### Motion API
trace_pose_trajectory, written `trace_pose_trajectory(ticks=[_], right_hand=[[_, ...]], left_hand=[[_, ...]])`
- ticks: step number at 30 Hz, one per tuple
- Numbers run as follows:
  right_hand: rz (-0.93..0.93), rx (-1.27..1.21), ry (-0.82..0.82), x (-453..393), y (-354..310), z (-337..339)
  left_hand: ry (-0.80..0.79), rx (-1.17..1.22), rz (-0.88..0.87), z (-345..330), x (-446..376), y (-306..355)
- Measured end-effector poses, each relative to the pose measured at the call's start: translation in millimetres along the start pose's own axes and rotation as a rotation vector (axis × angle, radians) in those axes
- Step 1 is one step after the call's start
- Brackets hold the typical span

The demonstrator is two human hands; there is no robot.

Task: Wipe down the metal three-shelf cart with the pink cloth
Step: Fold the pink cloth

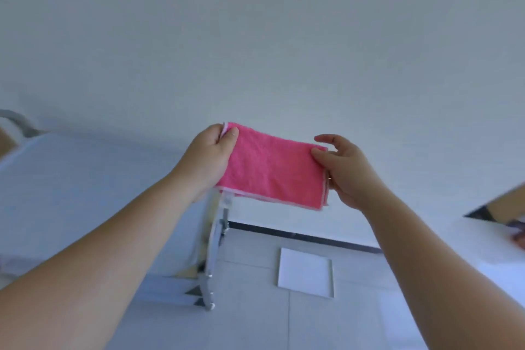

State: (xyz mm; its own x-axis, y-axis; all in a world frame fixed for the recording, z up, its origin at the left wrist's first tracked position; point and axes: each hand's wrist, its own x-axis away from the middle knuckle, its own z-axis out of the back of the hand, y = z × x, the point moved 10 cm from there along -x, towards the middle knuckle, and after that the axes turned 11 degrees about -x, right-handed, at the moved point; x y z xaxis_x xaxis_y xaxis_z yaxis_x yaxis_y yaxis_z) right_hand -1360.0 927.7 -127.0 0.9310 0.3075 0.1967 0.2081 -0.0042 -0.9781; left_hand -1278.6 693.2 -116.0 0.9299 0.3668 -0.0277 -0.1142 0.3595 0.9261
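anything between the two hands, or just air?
Head view: the folded pink cloth spans the gap, its ends held by the left hand and the right hand. Nothing else lies between them.

A plain bright pink cloth (272, 170) edged in pale pink-white trim is shown against a white wall (255, 37), above a light grey tiled floor (355, 321), a black skirting strip (298, 234) and a white square panel (305, 273).

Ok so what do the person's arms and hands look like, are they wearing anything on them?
Both forearms are bare, with no sleeves, gloves or watch in view. The right hand seems to have a thin ring on one finger, though it is small and hard to make out. The left hand shows nothing worn.
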Motion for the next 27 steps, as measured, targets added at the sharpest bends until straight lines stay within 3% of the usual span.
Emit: trace_pose_trajectory(ticks=[3,7,11,14,20,27], right_hand=[[-0.025,0.171,0.109,-18.6,23.5,79.3],[-0.249,0.072,0.133,-33.7,82.6,158.7],[-0.225,0.344,0.346,-37.7,119.9,237.6],[-0.208,0.438,0.383,-54.3,159.3,281.2],[-0.298,0.697,0.183,-115.9,281.4,348.2],[-0.383,0.982,-0.157,-193.2,512.1,402.9]], left_hand=[[-0.123,0.002,0.073,-96.1,-18.5,-11.1],[-0.334,0.043,0.164,-207.3,-41.2,-40.5],[-0.495,0.023,0.186,-298.1,-55.9,-70.4],[-0.524,-0.035,0.122,-355.1,-64.3,-88.7],[-0.578,-0.393,0.05,-475.7,-72.9,-181.7],[-0.647,-0.765,0.094,-613.6,-66.8,-377.7]])
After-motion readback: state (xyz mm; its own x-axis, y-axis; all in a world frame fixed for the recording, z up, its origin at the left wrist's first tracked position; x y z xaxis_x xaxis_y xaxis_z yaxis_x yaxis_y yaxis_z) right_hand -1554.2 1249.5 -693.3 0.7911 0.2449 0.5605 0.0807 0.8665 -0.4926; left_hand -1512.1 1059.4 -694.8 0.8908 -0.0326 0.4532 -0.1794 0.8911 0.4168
